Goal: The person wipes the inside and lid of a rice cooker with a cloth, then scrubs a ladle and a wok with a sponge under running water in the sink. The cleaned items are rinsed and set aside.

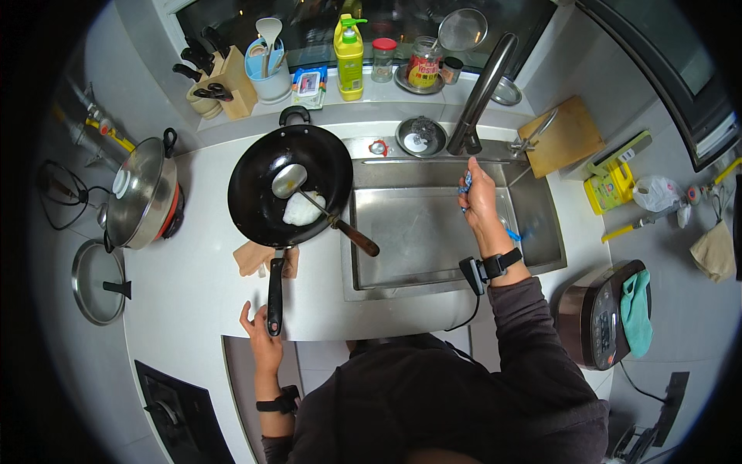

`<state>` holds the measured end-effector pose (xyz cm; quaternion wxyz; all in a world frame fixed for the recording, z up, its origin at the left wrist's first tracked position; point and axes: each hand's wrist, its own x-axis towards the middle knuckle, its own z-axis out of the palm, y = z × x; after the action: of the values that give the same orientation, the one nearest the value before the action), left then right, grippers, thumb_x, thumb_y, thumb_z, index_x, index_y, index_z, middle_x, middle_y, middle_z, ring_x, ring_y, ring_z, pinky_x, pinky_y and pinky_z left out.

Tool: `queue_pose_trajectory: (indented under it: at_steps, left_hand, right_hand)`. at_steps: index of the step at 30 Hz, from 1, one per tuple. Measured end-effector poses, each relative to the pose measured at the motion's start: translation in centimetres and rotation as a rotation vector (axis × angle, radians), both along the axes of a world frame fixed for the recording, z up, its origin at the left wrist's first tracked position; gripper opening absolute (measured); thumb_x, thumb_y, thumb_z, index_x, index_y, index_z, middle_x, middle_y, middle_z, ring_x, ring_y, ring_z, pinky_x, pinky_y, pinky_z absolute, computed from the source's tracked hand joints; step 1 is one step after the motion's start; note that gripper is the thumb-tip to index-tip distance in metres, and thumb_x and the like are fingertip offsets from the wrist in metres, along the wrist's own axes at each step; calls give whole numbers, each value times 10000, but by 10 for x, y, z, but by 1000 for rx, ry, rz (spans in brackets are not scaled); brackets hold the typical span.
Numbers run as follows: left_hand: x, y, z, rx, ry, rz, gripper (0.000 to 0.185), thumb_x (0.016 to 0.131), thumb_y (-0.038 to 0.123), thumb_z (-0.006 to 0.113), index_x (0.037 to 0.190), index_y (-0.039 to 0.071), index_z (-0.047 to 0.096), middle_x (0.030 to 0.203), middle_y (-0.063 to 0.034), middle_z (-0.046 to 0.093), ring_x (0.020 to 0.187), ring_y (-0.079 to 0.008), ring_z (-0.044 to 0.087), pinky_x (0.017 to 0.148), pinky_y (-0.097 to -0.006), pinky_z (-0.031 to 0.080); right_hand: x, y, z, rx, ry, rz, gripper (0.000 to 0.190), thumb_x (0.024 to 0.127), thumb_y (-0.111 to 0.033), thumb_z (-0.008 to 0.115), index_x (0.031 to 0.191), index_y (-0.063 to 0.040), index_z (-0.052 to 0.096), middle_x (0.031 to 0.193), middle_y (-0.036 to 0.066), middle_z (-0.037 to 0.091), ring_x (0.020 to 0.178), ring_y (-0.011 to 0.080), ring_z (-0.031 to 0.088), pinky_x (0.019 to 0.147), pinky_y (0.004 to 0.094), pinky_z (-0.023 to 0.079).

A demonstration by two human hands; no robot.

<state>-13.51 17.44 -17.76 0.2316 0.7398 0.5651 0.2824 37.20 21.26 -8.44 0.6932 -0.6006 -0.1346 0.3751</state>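
A black wok (pixel 255 203) stands on the counter left of the sink, its long handle pointing towards me. Inside it lie a white food piece (pixel 304 209), perhaps a fried egg, and the metal bowl of a ladle (pixel 289 181), whose wooden handle reaches over the sink's edge. My left hand (pixel 264 339) is beside the tip of the wok handle with its fingers apart; whether it touches the handle is unclear. Over the sink (pixel 417 232), below the dark metal faucet (pixel 484 87), my right hand (pixel 480 194) is closed around a small blue patterned item (pixel 465 183), mostly hidden by the fingers.
A lidded pot (pixel 142 194) stands at the left, with a glass lid (pixel 98 282) near it. A tan cloth (pixel 253 258) lies beneath the wok handle. Behind the sink is a metal bowl (pixel 422 137) with a scourer. A rice cooker (pixel 603 316) stands at the right, a hob (pixel 182 412) at the lower left.
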Motion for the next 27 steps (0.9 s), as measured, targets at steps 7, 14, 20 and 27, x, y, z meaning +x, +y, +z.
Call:
queue_pose_trajectory:
  at_steps: [7, 14, 20, 27]
  left_hand:
    - [13, -6, 5, 85, 75, 54, 434, 806, -111, 555, 1229, -13, 542, 1462, -204, 281, 1091, -376, 558, 882, -425, 506]
    - [23, -17, 12, -12, 101, 83, 459, 814, -71, 609, 1259, -10, 511, 1476, -205, 254, 1149, -416, 530, 902, -430, 514]
    - [22, -40, 15, 34, 187, 136, 424, 824, -67, 613, 1232, -29, 504, 1476, -220, 248, 1127, -403, 540, 881, -437, 519]
    - [25, -97, 33, -151, 198, 324, 420, 817, -79, 622, 1219, -31, 509, 1465, -210, 264, 1066, -370, 570, 873, -426, 530]
  right_hand:
    - [28, 28, -17, -134, -192, 59, 370, 984, -361, 538, 743, -81, 558, 614, -1, 480, 449, 99, 403, 382, 268, 306]
    - [47, 72, -73, -136, -181, 257, 295, 947, -357, 630, 1033, -81, 571, 823, 21, 575, 657, 99, 548, 559, 266, 471]
    - [59, 135, -103, -150, -463, 216, 834, 881, -446, 698, 1465, 19, 325, 1474, 191, 375, 1361, 289, 378, 1103, 397, 321]
    - [74, 179, -119, -113, -786, 136, 583, 951, -363, 599, 1395, -19, 446, 1375, 229, 475, 1271, 348, 467, 1077, 436, 357]
